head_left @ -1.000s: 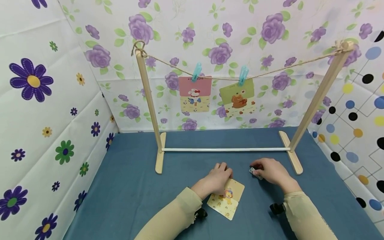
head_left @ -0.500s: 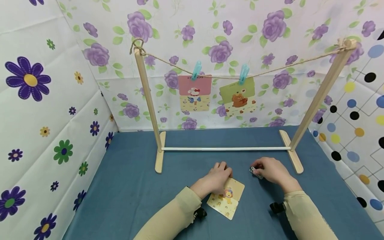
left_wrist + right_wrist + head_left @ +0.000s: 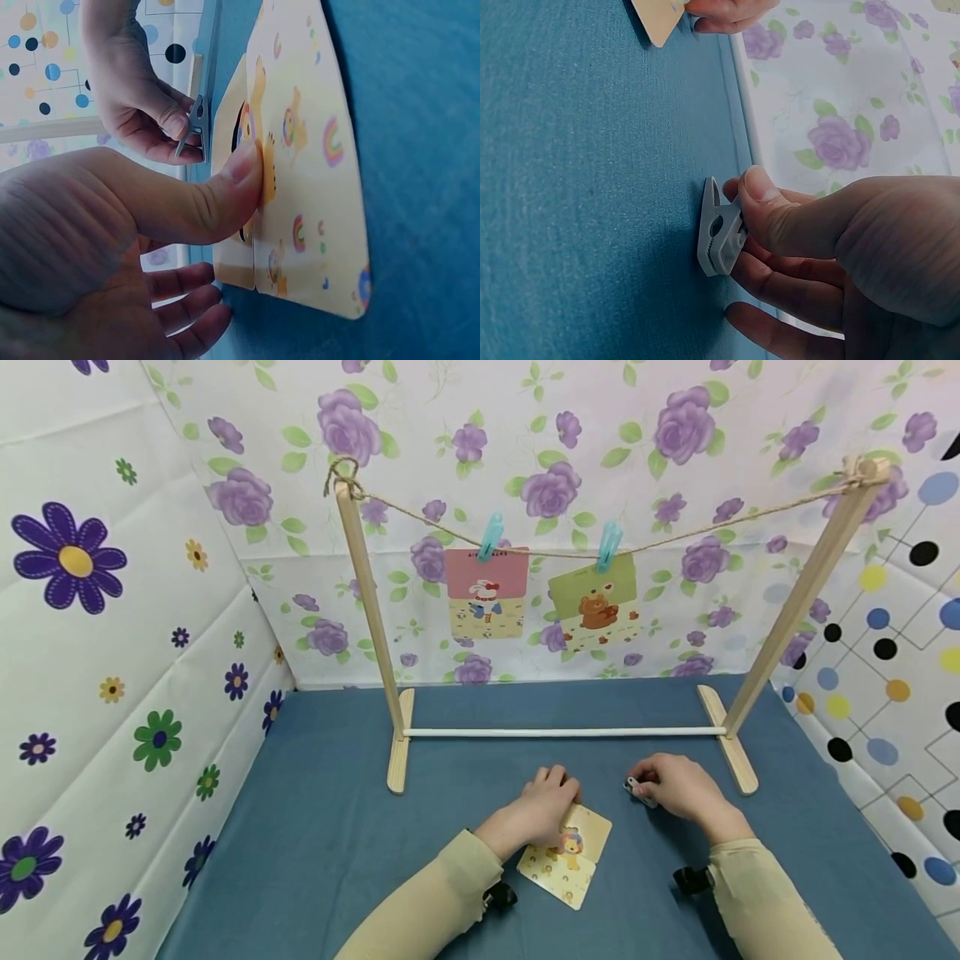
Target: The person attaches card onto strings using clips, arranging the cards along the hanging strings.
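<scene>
My left hand (image 3: pixel 543 810) is at the upper left edge of a pale yellow card (image 3: pixel 573 881) with a small cartoon figure on it, lying on the blue cloth. In the left wrist view, its thumb lies across the card's crease, and the other fingers reach past the edge. To the right, my right hand (image 3: pixel 678 787) pinches a grey clothespin (image 3: pixel 724 236) between thumb and fingers. The clothespin sits right at the cloth, its jaws toward the cloth side in the right wrist view.
Behind the hands stands a wooden rack (image 3: pixel 806 597) with a white crossbar (image 3: pixel 562 733). On its sagging twine (image 3: pixel 420 518), blue clothespins hold a pink card (image 3: pixel 487 593) and a green card (image 3: pixel 592 602). Patterned cloth walls (image 3: pixel 75 693) enclose the blue table cloth (image 3: pixel 315 827).
The head view has shifted slightly. Both hands, the yellow card and the grey clothespin stay where they were.
</scene>
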{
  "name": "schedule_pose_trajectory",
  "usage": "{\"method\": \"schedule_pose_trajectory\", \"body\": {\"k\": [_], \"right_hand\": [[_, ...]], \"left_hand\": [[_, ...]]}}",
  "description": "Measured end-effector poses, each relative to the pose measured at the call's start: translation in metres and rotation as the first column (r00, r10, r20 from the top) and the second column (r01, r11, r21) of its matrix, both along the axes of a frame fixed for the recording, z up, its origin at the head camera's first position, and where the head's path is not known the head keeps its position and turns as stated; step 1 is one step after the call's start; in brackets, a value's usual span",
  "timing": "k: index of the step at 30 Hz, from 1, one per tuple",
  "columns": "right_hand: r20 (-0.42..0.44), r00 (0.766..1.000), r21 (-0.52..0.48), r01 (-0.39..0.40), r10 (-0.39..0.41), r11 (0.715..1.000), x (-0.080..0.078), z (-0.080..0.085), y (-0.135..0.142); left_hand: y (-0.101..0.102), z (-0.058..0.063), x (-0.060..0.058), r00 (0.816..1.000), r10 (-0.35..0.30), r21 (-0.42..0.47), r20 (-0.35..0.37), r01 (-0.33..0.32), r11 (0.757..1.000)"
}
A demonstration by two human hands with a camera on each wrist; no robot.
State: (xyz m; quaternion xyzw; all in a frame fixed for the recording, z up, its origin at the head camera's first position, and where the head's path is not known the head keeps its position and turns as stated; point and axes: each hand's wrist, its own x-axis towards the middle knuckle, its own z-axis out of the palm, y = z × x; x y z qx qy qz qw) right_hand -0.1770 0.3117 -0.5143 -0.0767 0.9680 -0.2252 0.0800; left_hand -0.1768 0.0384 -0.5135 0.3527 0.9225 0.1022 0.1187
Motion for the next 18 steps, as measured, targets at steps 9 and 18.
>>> {"method": "schedule_pose_trajectory", "body": {"k": [9, 18], "right_hand": [[-0.007, 1.0, -0.002, -0.002, 0.002, 1.0, 0.0, 0.0018, -0.0008], [-0.005, 1.0, -0.018, 0.002, -0.003, 1.0, 0.0009, 0.0014, -0.0008]], "left_hand": [[-0.001, 0.0006, 0.0004, 1.0, -0.001, -0.011, 0.016, 0.001, 1.0], [0.0002, -0.0022, -0.0021, 1.0, -0.009, -0.042, -0.024, 0.008, 0.999]]}}
